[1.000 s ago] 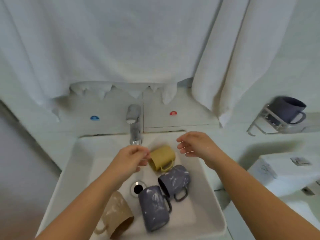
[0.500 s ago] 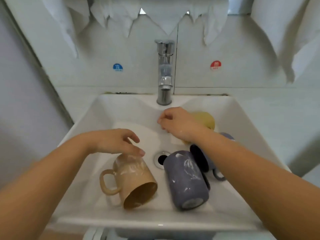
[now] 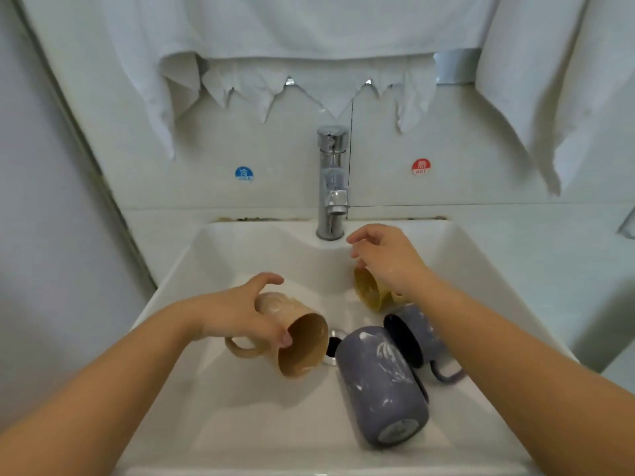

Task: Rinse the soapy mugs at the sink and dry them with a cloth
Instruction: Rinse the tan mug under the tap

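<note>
Several soapy mugs lie on their sides in the white sink (image 3: 254, 249). My left hand (image 3: 237, 312) grips the beige mug (image 3: 304, 345) round its body, thumb at the rim, with the mouth facing me. My right hand (image 3: 386, 261) hovers with loosely curled fingers just above the yellow mug (image 3: 369, 295), close to the base of the chrome tap (image 3: 331, 180). No water runs from the tap. A purple mug (image 3: 381, 389) streaked with foam lies bottom towards me. A second purple mug (image 3: 421, 329) lies behind it, partly under my right forearm.
White towels (image 3: 309, 39) hang on the wall above the tap. Blue cold (image 3: 244, 174) and red hot (image 3: 421, 166) stickers sit on the tiles. The drain (image 3: 332, 338) shows between the beige and purple mugs. A white counter runs to the right of the sink.
My left hand has closed round the beige mug and tipped it up. My right hand has shifted a little towards the tap. The view has tilted upward.
</note>
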A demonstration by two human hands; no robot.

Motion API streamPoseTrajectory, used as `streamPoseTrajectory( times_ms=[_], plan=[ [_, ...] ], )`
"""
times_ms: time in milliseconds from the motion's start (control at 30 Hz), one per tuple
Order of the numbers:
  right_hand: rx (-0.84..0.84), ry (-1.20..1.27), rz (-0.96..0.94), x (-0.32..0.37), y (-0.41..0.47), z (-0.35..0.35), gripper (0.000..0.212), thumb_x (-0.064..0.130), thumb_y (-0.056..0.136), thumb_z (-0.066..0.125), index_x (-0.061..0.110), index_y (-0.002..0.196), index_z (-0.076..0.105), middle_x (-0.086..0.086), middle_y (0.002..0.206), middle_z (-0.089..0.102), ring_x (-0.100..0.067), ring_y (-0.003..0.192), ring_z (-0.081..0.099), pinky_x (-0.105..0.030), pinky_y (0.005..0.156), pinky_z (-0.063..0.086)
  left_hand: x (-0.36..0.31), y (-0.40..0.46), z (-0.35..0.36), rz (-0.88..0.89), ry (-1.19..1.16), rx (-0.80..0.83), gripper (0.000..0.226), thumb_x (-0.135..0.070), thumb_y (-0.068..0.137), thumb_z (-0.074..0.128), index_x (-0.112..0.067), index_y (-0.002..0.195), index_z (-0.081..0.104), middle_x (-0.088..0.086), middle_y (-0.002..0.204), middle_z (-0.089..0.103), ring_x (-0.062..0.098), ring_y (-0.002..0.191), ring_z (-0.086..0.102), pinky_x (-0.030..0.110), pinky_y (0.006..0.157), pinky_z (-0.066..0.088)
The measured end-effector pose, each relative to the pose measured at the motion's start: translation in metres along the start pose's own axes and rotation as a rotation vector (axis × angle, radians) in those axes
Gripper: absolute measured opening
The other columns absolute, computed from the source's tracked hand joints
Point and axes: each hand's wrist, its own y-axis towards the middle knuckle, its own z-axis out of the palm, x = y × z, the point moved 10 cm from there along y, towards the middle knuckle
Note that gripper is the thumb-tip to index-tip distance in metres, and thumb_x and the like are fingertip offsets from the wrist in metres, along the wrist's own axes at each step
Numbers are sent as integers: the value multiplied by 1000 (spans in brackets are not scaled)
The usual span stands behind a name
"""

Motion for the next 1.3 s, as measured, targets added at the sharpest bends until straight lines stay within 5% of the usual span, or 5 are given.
streamPoseTrajectory(
  times_ms=[333, 500, 633, 833, 1300],
  plan=[
    [-140, 22, -310, 118, 39, -35, 63, 17, 92, 57, 31, 146, 29, -2, 141, 33, -12, 119, 39, -27, 98, 38, -18, 38, -20, 21, -988, -144, 77, -60, 57, 76, -19, 119, 58, 10, 119, 64, 25, 104, 63, 40, 85, 53],
    [-71, -99, -312, 151, 64, -13, 46, -1, 89, 42, 19, 126, 61, 1, 119, 57, -12, 96, 60, -24, 79, 50, -8, 37, -5, -84, -1401, -52, 65, -70, 74, 57, -9, 93, 65, 13, 79, 72, 30, 86, 62, 41, 79, 49],
    [-56, -181, -269, 151, 68, -16, 45, -5, 89, 33, 14, 107, 69, 14, 72, 42, -1, 56, 40, -14, 50, 33, -8, 37, 3, -110, -1495, 13, 78, -75, 69, 56, -7, 105, 64, 15, 88, 71, 34, 89, 64, 39, 73, 54],
    [-30, -199, -246, 158, 66, -19, 45, -7, 91, 31, 14, 102, 70, -1, 111, 54, -1, 30, 38, -11, 38, 32, -21, 36, 23, -147, -1528, 144, 91, -76, 72, 55, 1, 121, 59, 25, 108, 68, 42, 96, 64, 43, 65, 60],
    [28, -214, -198, 162, 67, -20, 43, -1, 92, 36, 16, 115, 68, -8, 127, 59, -9, 79, 53, -3, 51, 39, -36, 35, 38, -161, -1533, 241, 95, -76, 71, 55, 1, 126, 56, 29, 109, 67, 45, 90, 67, 45, 69, 59]
  ],
)
